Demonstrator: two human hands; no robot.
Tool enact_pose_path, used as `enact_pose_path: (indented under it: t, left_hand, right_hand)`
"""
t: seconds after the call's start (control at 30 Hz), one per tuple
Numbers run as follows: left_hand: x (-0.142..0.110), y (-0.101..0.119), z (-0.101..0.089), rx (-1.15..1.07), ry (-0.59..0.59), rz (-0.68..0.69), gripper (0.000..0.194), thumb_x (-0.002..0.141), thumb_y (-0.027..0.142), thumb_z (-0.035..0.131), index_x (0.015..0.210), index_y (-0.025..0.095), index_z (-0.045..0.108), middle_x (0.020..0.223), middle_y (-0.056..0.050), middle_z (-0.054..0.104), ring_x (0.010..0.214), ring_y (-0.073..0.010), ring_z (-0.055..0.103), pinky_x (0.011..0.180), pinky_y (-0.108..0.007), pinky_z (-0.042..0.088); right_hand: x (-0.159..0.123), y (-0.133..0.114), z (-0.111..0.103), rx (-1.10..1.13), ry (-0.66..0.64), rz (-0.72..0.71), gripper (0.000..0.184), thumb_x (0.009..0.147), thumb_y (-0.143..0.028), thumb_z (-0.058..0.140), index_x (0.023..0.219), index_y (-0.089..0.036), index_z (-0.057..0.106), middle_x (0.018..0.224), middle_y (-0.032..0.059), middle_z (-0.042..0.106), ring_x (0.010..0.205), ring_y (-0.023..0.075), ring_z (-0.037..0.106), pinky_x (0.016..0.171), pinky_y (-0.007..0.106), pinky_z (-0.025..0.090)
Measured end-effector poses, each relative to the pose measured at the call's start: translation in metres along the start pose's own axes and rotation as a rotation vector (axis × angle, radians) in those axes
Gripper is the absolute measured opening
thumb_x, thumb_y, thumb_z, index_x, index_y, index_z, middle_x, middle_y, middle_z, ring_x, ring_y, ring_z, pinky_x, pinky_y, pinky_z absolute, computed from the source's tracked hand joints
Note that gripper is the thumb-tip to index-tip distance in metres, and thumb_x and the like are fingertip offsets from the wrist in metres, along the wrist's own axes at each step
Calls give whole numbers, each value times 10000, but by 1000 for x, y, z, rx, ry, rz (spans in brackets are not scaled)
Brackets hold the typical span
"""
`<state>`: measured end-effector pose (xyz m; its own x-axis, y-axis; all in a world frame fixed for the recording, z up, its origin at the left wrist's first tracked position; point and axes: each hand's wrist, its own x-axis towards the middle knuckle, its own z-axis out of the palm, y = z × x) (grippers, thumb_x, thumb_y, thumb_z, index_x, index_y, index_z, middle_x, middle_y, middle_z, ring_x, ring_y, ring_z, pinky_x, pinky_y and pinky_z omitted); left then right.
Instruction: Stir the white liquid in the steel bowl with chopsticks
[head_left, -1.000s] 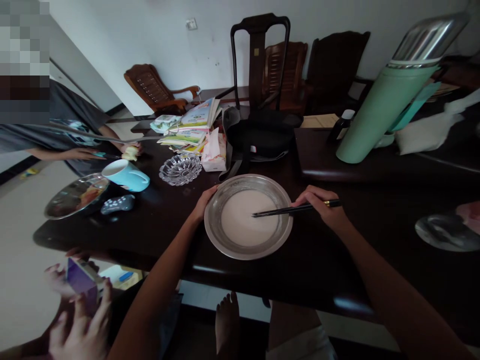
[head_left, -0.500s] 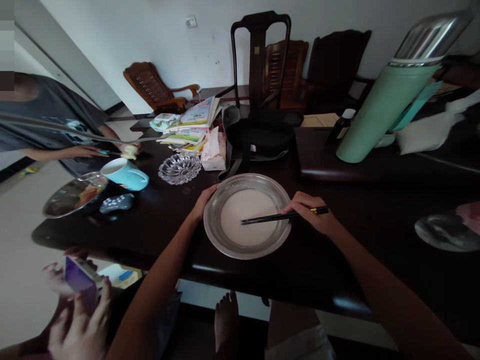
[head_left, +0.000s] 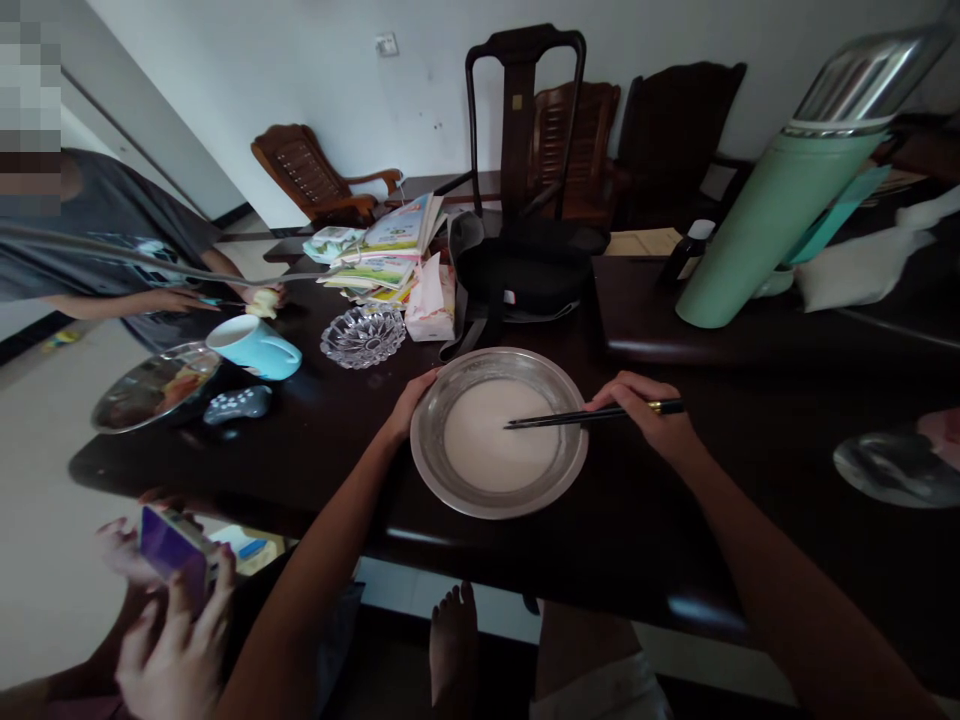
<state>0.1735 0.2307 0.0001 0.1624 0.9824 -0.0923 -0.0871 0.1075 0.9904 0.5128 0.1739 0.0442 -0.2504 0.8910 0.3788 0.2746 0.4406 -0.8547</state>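
Observation:
A steel bowl [head_left: 427,468] stands on the dark table in front of me. Inside it lies a smooth, whitish liquid [head_left: 487,450]. My left hand [head_left: 411,402] grips the bowl's left rim, its fingertips partly hidden behind the edge. In my right hand [head_left: 643,408] is a pair of black chopsticks [head_left: 566,418] with a gold band near the top end. They slant leftward over the right rim, and their tips touch the liquid near the middle of the bowl.
Behind the bowl are a black bag [head_left: 525,275], a tissue box [head_left: 432,312] and a glass dish [head_left: 363,337]. A blue mug [head_left: 255,348] and a second bowl [head_left: 112,400] stand left, near a person [head_left: 150,240]. Another person's hands hold a phone [head_left: 174,555]. A green thermos [head_left: 780,220] stands right.
The chopstick tips moved left and toward me through the liquid, then back right and away, my right hand moving with them. My left hand has stayed on the rim.

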Motion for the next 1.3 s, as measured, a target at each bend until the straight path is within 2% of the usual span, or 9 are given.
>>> enact_pose_path:
  t: [0.07, 0.2, 0.4, 0.5, 0.6, 0.8, 0.97, 1.17, 1.3]
  left_hand:
    - [0, 0, 0, 2, 5, 3, 430, 757, 455, 578, 1069, 177, 677, 936, -32, 694, 1012, -277, 568, 923, -363, 407]
    - [0, 0, -1, 10, 4, 13, 421, 769, 450, 568, 1073, 180, 677, 955, -30, 691, 989, -267, 579, 932, -357, 399]
    - [0, -1, -2, 22, -34, 40, 446, 779, 446, 554, 1107, 163, 660, 1032, -52, 673, 1037, -273, 561, 968, -377, 368]
    - [-1, 0, -1, 36, -34, 39, 460, 776, 452, 552, 1113, 157, 657, 1028, -60, 674, 1028, -280, 566, 955, -387, 380]
    - [-1, 1, -1, 32, -26, 29, 454, 778, 449, 553, 1113, 161, 658, 974, -54, 688, 988, -274, 587, 943, -385, 390]
    - [1, -2, -4, 66, -55, 73, 417, 804, 432, 534, 1108, 177, 660, 1076, -47, 659, 1046, -262, 557, 966, -360, 367]
    - [1, -4, -6, 69, -72, 74, 429, 817, 437, 515, 1128, 174, 649, 1092, -50, 652, 1057, -270, 550, 964, -368, 370]
    - [2, -3, -7, 76, -74, 84, 414, 825, 422, 511, 1133, 181, 648, 1114, -47, 644, 1086, -266, 535, 985, -369, 350]
    - [0, 0, -4, 120, -41, 78, 428, 815, 438, 513, 1120, 174, 654, 1086, -49, 656, 1078, -270, 539, 976, -369, 357]
  right_hand:
    - [0, 0, 0, 39, 8, 13, 292, 914, -304, 450, 762, -213, 683, 720, 20, 688, 698, 168, 636, 672, 293, 478]
    - [-1, 1, 4, 9, -154, -58, 279, 910, -286, 456, 805, -220, 706, 765, 25, 684, 736, 169, 630, 686, 293, 469]
    - [0, 3, -2, 13, 26, 12, 292, 908, -328, 464, 761, -205, 684, 723, 27, 681, 709, 172, 629, 683, 293, 466]
    - [-2, 1, 0, 110, -51, 27, 314, 917, -340, 441, 753, -203, 671, 699, 26, 680, 682, 171, 638, 654, 289, 477]
    - [-2, -1, 5, 39, -163, -44, 307, 917, -316, 441, 785, -215, 699, 758, 31, 682, 727, 170, 626, 685, 297, 468]
    - [0, -1, -1, -25, -24, -24, 302, 916, -273, 441, 768, -218, 699, 752, 25, 669, 724, 162, 612, 686, 293, 451]
    - [-1, 2, 5, -2, -146, -90, 274, 912, -250, 449, 818, -229, 706, 775, 23, 674, 729, 158, 609, 682, 291, 457]
    - [0, 2, 0, -68, -14, -64, 290, 912, -273, 448, 800, -226, 710, 765, 30, 668, 733, 168, 608, 685, 299, 452]
    - [-1, 0, 3, 0, -113, -85, 291, 917, -266, 438, 818, -226, 709, 761, 29, 676, 723, 165, 610, 673, 296, 460]
